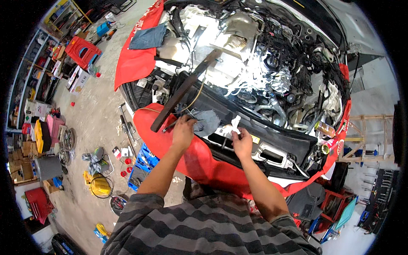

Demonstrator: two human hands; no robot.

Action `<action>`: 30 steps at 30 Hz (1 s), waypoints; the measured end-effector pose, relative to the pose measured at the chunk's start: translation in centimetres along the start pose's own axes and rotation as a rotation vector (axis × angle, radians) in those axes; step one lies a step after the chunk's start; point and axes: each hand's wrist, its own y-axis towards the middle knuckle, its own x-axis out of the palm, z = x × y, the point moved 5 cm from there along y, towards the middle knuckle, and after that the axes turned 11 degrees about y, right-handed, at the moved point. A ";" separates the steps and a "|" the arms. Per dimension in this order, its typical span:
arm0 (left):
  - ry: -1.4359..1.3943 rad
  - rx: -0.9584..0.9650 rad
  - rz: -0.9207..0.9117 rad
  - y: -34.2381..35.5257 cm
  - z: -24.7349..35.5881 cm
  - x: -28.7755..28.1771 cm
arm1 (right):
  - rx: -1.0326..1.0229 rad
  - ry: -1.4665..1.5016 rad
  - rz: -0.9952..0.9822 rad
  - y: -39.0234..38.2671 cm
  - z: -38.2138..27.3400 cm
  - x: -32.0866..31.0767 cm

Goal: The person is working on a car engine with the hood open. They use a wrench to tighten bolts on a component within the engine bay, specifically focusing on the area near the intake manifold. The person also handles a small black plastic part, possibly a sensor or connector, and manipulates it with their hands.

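Tissue (235, 122), one, pinched in right hand (242, 143), left hand (184, 132) at one grey cloth (208, 123), left grip unclear, two cans (328, 147)

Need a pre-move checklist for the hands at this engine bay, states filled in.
1. Right hand has the white scrap: ok, pinched at the fingertips.
2. Left hand grip at the grey cloth: cannot tell, fingertips partly hidden.
3. Red cover over the front edge: ok, draped there.
4. Long dark bar off the work area: not ok, extends over the bay beside the left hand.
5. Cans away from the bay: not ok, two at its right edge.
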 end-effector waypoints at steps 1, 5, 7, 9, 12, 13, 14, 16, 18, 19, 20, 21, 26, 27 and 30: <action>-0.026 -0.027 0.018 0.0 -0.2 -0.5 | 0.099 0.074 -0.039 -0.9 -0.9 -0.1; -0.053 0.062 0.054 1.3 0.7 -0.6 | 0.095 0.148 -0.057 -1.9 1.1 -0.9; -0.045 0.093 0.036 2.3 0.4 -0.2 | 0.112 0.165 -0.107 -2.2 0.3 -0.1; -0.022 0.098 0.047 2.6 0.6 -0.2 | 0.073 0.055 -0.175 -1.5 1.6 1.5; -0.071 -0.095 0.290 0.1 1.1 -1.9 | 0.047 -0.023 -0.270 -0.8 -1.3 4.6; -0.125 -0.187 0.347 -1.6 2.0 -2.1 | 0.058 0.001 -0.269 -0.3 -1.4 5.0; -0.141 -0.312 0.421 -3.7 2.2 -1.7 | 0.065 0.029 -0.272 0.3 -1.3 5.7; -0.162 -0.429 0.495 -6.1 3.1 -0.5 | 0.096 0.052 -0.310 0.7 -0.4 6.9; -0.160 -1.040 0.433 -8.4 2.5 2.0 | 0.054 -0.006 -0.299 0.3 -0.9 6.5; -0.042 -1.103 0.458 -7.8 2.4 2.4 | -0.007 -0.078 -0.247 -0.3 -2.7 6.2; -0.058 -1.102 0.453 -6.7 1.8 3.0 | -0.071 -0.079 -0.167 -1.4 -4.4 5.4; 0.126 -1.245 0.523 -6.0 0.8 2.9 | -0.067 0.009 -0.168 -1.8 -6.0 4.5; 0.480 -1.395 0.439 -4.0 -0.6 1.9 | -0.101 0.313 0.198 5.8 -5.7 -5.4; 0.547 -1.395 0.400 -3.5 -0.6 1.5 | -0.179 0.217 0.326 9.0 -3.8 -8.1; 0.714 -1.397 0.313 -3.2 -0.3 0.8 | 0.278 0.455 0.211 15.8 0.0 -11.7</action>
